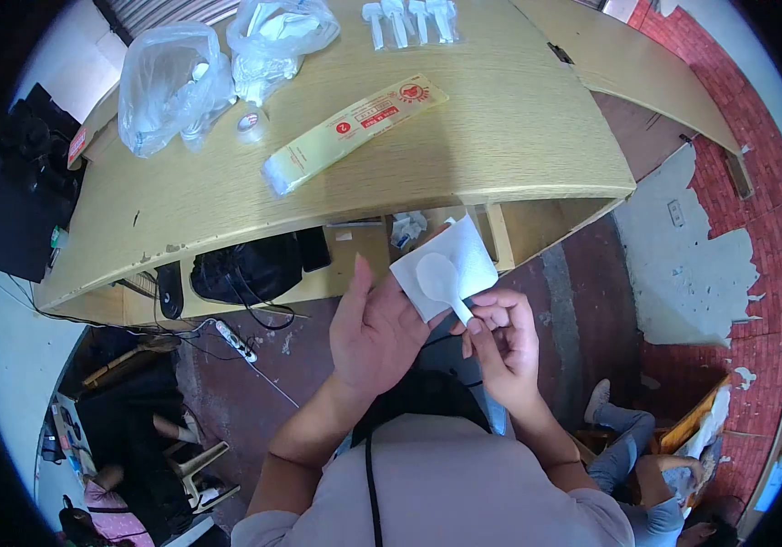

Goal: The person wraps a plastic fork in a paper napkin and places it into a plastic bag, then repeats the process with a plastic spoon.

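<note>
A square white paper napkin (475, 258) rests across the fingers of my left hand (375, 330), which is palm up with its thumb spread away. The napkin hides most of those fingertips. On top of the napkin lies the bowl of a white plastic spoon (437, 276). My right hand (504, 346) is closed, pinching the spoon's handle between thumb and fingers at the napkin's lower edge. Both hands are in front of my body, just below the desk's front edge.
On the wooden desk (500, 118) lie a long yellow printed packet (354, 132), a tape roll (251, 127), plastic bags (172, 91) and bagged white spoons (409, 22). A black bag (247, 266) sits in the open shelf. Other people sit at lower left and right.
</note>
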A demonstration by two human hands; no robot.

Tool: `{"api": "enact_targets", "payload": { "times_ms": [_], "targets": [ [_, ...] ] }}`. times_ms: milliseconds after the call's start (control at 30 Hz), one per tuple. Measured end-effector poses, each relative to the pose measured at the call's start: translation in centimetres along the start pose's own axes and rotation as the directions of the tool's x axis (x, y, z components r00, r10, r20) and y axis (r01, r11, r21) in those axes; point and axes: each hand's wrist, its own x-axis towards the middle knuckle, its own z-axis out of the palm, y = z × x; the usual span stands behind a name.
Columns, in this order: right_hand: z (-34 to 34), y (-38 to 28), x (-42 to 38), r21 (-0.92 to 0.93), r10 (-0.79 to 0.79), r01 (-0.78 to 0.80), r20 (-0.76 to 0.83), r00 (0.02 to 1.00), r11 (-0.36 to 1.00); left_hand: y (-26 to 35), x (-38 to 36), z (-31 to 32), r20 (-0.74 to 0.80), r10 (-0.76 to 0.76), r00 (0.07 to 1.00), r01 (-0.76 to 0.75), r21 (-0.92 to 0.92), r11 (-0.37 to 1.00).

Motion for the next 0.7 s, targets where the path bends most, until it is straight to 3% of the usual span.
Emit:
{"api": "enact_targets", "payload": {
  "times_ms": [100, 200, 267, 400, 567, 700],
  "targets": [
    [0.1, 0.1, -0.2, 0.052, -0.028, 0.029, -0.012, 1.0, 0.998, -0.1, -0.1, -0.5, -0.065, -0.008, 0.998, 0.004, -0.063, 0.998],
    [0.2, -0.2, -0.3, 0.045, -0.028, 0.029, -0.027, 0.999, 0.999, -0.4, -0.5, -2.5, 0.068, 0.029, 0.997, -0.023, -0.076, 0.997],
    [0.2, -0.3, -0.3, 0.031, -0.02, 0.021, -0.029, 0.999, 0.999, -0.4, -0.6, -2.1, -0.003, 0.027, 1.0, -0.026, 0.114, 0.993],
    [-0.3, 0.0, -0.3, 0.022, -0.028, 0.028, -0.001, 1.0, 0.999, 0.1, -0.3, -2.5, 0.039, -0.033, 0.999, 0.031, 0.038, 0.999],
    [-0.2, -0.8, -0.4, 0.057, 0.01, -0.009, -0.019, 1.0, 0.998, 0.1, -0.3, -2.9, 0.127, 0.011, 0.992, -0.042, 0.245, 0.969],
    [0.0, -0.5, -0.5, 0.042, 0.015, -0.013, -0.029, 0.999, 0.999, -0.1, -0.1, -2.1, 0.047, 0.092, 0.995, -0.103, 0.338, 0.936]
  ]
}}
